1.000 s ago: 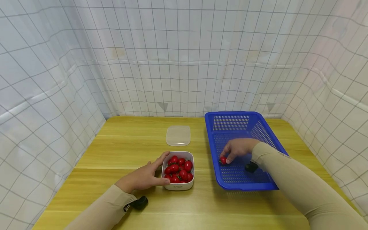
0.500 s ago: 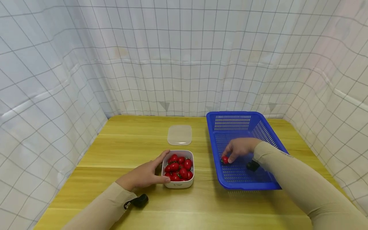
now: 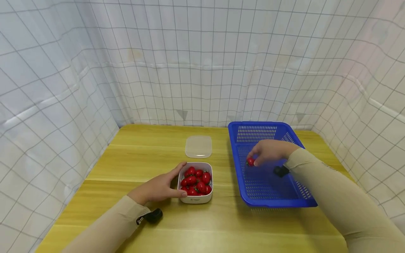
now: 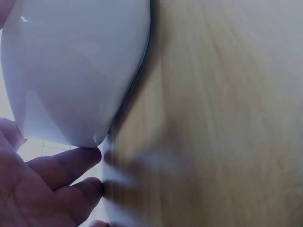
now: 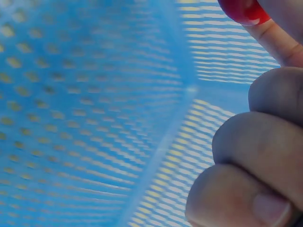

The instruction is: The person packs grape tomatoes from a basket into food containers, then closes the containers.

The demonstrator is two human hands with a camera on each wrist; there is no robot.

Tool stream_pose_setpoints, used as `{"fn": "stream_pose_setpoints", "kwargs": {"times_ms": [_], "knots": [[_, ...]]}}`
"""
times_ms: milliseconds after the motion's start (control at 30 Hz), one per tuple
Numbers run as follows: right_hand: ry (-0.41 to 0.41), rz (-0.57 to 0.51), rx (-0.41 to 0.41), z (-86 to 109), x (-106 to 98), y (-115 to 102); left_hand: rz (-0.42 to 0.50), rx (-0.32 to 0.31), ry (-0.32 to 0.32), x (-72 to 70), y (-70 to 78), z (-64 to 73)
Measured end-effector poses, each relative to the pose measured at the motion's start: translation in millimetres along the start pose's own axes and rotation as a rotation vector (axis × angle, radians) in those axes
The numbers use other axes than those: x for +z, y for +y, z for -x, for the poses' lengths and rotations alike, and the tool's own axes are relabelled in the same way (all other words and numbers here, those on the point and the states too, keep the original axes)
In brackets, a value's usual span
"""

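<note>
My right hand (image 3: 271, 150) pinches a red cherry tomato (image 3: 250, 161) between thumb and fingertips, above the floor of the blue plastic basket (image 3: 239, 182). In the right wrist view part of this tomato (image 5: 244, 10) shows at the top, and the other fingers (image 5: 255, 142) are curled. At the middle of the table, my left hand (image 3: 158, 188) grips the left side of a white square food container (image 3: 197, 200), thumb at the near corner and index finger at the far one. Several cherry tomatoes (image 3: 192, 180) fill the container. The left wrist view shows fingers (image 4: 61, 165) against the container's wall.
A translucent square lid (image 3: 198, 146) lies on the wooden table (image 3: 136, 154) behind the container. The basket's raised rim stands to the right of both. White gridded curtains (image 3: 202, 70) enclose the table at the back and sides.
My right hand has lifted the cherry tomato off the basket floor, moving it up and slightly away in the head view. The left hand stays at the container.
</note>
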State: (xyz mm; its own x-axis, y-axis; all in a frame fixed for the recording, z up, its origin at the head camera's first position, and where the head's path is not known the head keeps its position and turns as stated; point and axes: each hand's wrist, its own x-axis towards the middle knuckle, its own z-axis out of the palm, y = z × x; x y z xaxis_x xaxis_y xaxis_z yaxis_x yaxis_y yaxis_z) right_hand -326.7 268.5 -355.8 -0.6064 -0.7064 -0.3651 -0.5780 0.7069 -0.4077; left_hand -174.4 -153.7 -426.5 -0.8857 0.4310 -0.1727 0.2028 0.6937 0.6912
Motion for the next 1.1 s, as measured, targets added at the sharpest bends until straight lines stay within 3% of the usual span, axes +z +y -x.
{"fn": "stream_pose_setpoints", "kwargs": {"times_ms": [233,400,567,767,1100], "knots": [[0.131,-0.009,0.007,14.4,-30,-26,-0.006,0.002,-0.003,-3.8,1.0,-1.3],[0.167,-0.045,-0.048,10.9,-35,-61,-0.010,0.013,-0.003,-6.2,1.3,-1.8],[0.146,-0.006,-0.125,-3.0,-30,-101,0.001,0.020,-0.003,-6.6,1.2,-2.1],[0.073,0.057,-0.162,-20.9,-20,-138,0.005,0.025,-0.006,-6.0,-1.6,-3.3],[0.005,0.125,-0.254,-45.8,-5,-160,0.019,0.018,-0.016,-4.0,-2.2,-2.1]]}}
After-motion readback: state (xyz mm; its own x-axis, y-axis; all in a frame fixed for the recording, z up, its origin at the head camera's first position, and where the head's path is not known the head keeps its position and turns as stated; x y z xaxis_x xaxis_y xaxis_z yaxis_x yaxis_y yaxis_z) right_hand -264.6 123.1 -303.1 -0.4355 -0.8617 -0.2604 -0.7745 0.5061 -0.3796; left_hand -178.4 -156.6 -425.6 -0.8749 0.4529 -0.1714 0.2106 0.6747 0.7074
